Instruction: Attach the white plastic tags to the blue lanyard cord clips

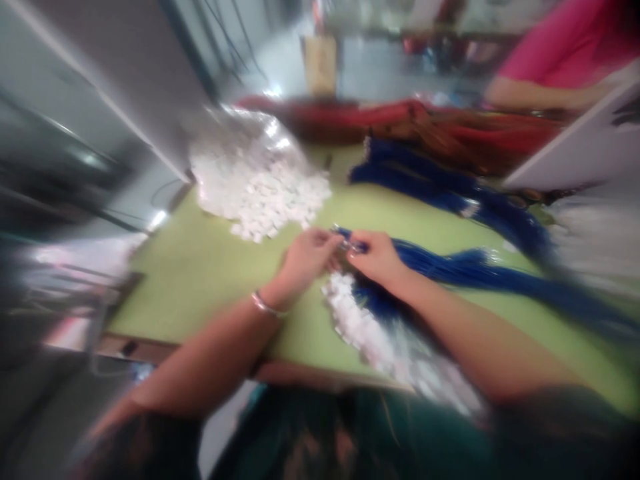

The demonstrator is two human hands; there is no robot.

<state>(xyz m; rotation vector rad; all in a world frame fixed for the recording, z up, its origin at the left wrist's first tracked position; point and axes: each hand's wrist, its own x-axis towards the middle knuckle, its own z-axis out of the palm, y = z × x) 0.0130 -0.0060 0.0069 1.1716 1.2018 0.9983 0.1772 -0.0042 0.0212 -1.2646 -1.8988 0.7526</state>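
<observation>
My right hand (375,255) is closed around the ends of some blue wires (433,265), which trail off to the right across the table. Fingertips together, my left hand (311,252) meets the wire ends just left of the right hand; whatever small piece it pinches is blurred and partly hidden. Below the hands lies a row of white connectors (357,323), with more blue wires beside them under my right forearm. Farther back, a heap of small white pieces (273,203) spills from a clear plastic bag (220,160).
More blue wire bundles (425,173) lie at the back right of the green table (200,267). Behind them are red and brown wires (390,120). A white panel (585,147) stands at right. Beyond it, a person in a pink sleeve (545,50) is present.
</observation>
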